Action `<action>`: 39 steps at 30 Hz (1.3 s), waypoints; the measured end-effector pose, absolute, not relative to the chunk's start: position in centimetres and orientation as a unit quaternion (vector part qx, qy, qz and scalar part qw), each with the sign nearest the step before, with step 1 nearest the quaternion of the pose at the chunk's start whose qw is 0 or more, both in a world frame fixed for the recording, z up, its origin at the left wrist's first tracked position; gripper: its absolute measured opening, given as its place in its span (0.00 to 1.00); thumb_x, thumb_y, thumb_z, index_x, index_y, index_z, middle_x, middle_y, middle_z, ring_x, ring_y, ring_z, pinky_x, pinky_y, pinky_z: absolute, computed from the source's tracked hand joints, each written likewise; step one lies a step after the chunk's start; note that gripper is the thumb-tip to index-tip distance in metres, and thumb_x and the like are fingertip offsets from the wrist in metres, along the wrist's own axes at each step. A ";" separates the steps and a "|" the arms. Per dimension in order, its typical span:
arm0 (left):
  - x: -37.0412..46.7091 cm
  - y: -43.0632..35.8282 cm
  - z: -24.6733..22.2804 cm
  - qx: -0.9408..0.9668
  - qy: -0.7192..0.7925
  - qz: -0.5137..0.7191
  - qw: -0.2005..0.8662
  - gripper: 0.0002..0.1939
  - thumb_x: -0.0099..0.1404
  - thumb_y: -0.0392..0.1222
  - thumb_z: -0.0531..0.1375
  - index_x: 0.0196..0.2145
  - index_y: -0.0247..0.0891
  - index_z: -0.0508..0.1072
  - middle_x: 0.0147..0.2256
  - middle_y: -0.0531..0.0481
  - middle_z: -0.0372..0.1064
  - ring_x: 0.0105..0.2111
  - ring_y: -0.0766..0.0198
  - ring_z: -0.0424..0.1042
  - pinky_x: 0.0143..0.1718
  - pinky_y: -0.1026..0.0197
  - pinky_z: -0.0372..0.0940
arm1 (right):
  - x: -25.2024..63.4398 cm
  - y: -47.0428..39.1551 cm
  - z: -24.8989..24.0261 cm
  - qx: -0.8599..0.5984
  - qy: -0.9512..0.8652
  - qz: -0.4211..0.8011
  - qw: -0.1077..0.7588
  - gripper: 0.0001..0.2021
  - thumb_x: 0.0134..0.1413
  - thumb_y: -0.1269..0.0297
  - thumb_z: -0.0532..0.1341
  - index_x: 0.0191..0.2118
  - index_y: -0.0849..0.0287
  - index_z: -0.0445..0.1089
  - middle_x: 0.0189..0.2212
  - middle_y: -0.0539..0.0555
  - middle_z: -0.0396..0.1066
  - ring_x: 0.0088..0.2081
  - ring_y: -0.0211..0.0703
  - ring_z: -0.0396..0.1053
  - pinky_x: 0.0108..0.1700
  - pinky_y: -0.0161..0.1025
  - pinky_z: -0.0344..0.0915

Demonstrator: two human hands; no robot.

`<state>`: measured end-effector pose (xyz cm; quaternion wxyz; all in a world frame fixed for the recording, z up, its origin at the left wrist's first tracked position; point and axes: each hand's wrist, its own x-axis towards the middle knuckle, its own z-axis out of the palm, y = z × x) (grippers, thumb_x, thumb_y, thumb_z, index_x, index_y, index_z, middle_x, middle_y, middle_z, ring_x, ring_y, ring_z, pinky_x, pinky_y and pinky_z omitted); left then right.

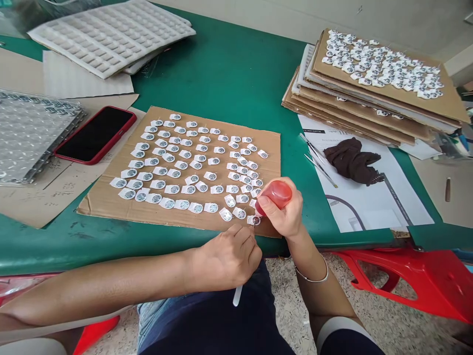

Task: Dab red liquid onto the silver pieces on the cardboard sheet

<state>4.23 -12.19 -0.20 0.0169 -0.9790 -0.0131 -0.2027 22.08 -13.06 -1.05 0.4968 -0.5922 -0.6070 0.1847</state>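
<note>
My right hand (290, 212) is wrapped around a red squeeze bottle (279, 193), tilted with its nozzle end down over the near right corner of a cardboard sheet (121, 207). Beneath it lies a small round metallic piece on a white tab (254, 220), in the nearest row. My left hand (231, 254) is closed around a slim tool (237, 296); its pale, flat end sticks out below the fist and its thin tip meets that piece. The tool's middle is hidden by my fingers. Several more round pieces with white tabs (172, 189) lie in rows across the cardboard.
Tweezers (320, 160) and a crumpled dark cloth (353, 160) rest on a printed sheet (369, 212) at right. Behind stands a stack of cardboard sheets (314, 106). At left are a red-cased phone (96, 135), a clear tray (33, 133) and white moulded trays (111, 34).
</note>
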 end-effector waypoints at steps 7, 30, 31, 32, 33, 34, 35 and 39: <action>4.0 -12.1 -0.3 -0.981 -0.013 -0.192 0.002 0.08 0.63 0.27 0.52 0.27 0.32 0.65 0.23 0.45 0.66 0.25 0.60 0.66 0.34 0.53 0.66 | 22.3 -13.0 -1.2 -0.602 -0.603 0.173 0.494 0.11 0.49 0.55 0.63 0.34 0.55 0.65 0.28 0.52 0.72 0.28 0.42 0.71 0.33 0.43 0.68; 4.0 -12.0 -0.5 -0.984 -0.003 -0.175 -0.003 0.08 0.63 0.27 0.52 0.28 0.31 0.66 0.25 0.42 0.68 0.30 0.56 0.68 0.34 0.52 0.67 | 22.7 -13.4 -1.1 -0.596 -0.611 0.139 0.502 0.13 0.48 0.55 0.64 0.35 0.55 0.64 0.26 0.49 0.72 0.26 0.40 0.71 0.30 0.40 0.69; 4.1 -12.1 -0.5 -0.984 -0.002 -0.176 -0.003 0.08 0.63 0.27 0.52 0.27 0.31 0.66 0.25 0.43 0.67 0.30 0.55 0.68 0.34 0.52 0.67 | 22.7 -13.4 -1.1 -0.594 -0.613 0.141 0.502 0.13 0.47 0.55 0.64 0.35 0.55 0.64 0.26 0.49 0.72 0.26 0.40 0.71 0.30 0.40 0.69; 4.1 -12.1 -0.5 -0.984 -0.002 -0.176 -0.003 0.08 0.63 0.27 0.52 0.27 0.32 0.66 0.24 0.43 0.67 0.30 0.55 0.68 0.33 0.52 0.67 | 22.7 -13.4 -1.1 -0.591 -0.615 0.142 0.501 0.13 0.47 0.55 0.65 0.34 0.55 0.64 0.26 0.49 0.72 0.27 0.40 0.71 0.30 0.40 0.69; 4.1 -12.0 -0.4 -0.984 -0.002 -0.176 -0.004 0.08 0.63 0.27 0.52 0.27 0.32 0.66 0.24 0.43 0.67 0.29 0.56 0.68 0.33 0.53 0.66 | 22.7 -13.3 -1.1 -0.588 -0.619 0.144 0.500 0.13 0.46 0.55 0.65 0.34 0.55 0.64 0.27 0.50 0.72 0.27 0.40 0.71 0.30 0.40 0.69; 4.1 -11.9 -0.3 -0.985 -0.002 -0.172 -0.007 0.08 0.63 0.27 0.52 0.27 0.32 0.66 0.24 0.44 0.66 0.29 0.56 0.68 0.32 0.53 0.66 | 22.6 -13.3 -1.2 -0.584 -0.622 0.147 0.499 0.14 0.46 0.55 0.65 0.34 0.56 0.64 0.27 0.50 0.72 0.27 0.40 0.71 0.30 0.40 0.69; 4.1 -11.8 -0.1 -0.986 -0.001 -0.165 -0.015 0.09 0.63 0.27 0.52 0.27 0.32 0.66 0.24 0.44 0.66 0.29 0.56 0.67 0.32 0.54 0.66 | 22.7 -13.3 -1.2 -0.581 -0.626 0.150 0.498 0.14 0.45 0.55 0.65 0.34 0.56 0.64 0.26 0.50 0.72 0.27 0.40 0.71 0.30 0.40 0.69; 4.3 -10.3 1.1 -0.989 0.003 -0.109 -0.099 0.08 0.62 0.29 0.53 0.26 0.33 0.64 0.25 0.45 0.65 0.27 0.60 0.65 0.29 0.59 0.63 | 23.0 -13.5 -0.9 -0.574 -0.624 0.163 0.504 0.14 0.43 0.57 0.67 0.34 0.56 0.65 0.25 0.50 0.72 0.27 0.42 0.71 0.30 0.41 0.69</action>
